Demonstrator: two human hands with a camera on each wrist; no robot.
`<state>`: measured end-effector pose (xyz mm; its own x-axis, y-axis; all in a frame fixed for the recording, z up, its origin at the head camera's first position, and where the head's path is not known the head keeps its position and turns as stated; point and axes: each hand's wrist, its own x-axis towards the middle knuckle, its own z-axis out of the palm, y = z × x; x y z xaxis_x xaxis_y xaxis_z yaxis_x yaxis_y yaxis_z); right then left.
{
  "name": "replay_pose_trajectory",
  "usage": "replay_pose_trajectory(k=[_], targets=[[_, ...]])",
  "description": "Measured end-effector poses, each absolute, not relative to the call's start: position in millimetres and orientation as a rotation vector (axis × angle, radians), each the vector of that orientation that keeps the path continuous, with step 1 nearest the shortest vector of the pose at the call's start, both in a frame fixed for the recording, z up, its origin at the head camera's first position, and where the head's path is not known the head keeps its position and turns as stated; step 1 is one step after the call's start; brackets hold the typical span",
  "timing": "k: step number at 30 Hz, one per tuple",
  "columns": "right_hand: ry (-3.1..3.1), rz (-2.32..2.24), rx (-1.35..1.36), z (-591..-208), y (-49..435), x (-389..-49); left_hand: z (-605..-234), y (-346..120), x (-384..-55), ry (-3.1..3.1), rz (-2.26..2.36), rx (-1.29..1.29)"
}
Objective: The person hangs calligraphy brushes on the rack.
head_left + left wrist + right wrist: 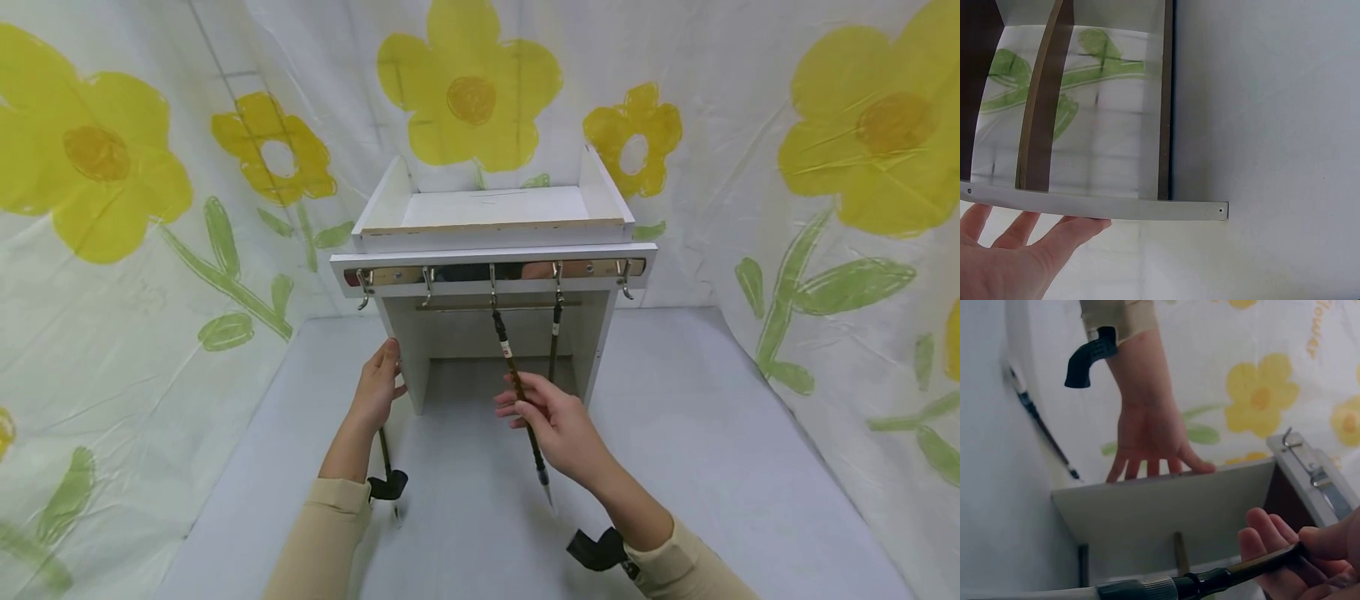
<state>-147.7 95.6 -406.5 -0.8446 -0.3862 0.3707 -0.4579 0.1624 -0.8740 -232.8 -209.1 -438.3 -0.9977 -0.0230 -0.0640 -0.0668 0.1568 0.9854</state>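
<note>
My right hand [558, 425] pinches a calligraphy brush [507, 350] between thumb and fingers, its white bristle tip pointing down. The brush's top end is at the middle hook [493, 287]; whether its loop is on that hook I cannot tell. A second calligraphy brush [556, 329] hangs from the hook to the right, partly behind my right hand. With its fingers against the side panel of a white shelf unit [592, 354], my left hand [375, 387] touches its left side, also seen in the left wrist view, where the fingers [1019, 231] lie along the panel edge.
A third brush [1044, 428] lies on the white table [675, 400] left of the unit, partly hidden by my left wrist in the head view. A metal rail [465, 272] with several hooks runs across the unit's front. Behind hangs a flowered curtain [472, 100].
</note>
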Motion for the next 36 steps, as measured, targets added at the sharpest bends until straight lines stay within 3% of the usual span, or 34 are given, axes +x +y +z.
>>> replay_pose_trajectory(k=[36], targets=[[-2.444, 1.776, 0.616, -430.7, 85.2, -178.7, -450.7, -211.9, -237.7, 2.410, 2.012, -0.077]])
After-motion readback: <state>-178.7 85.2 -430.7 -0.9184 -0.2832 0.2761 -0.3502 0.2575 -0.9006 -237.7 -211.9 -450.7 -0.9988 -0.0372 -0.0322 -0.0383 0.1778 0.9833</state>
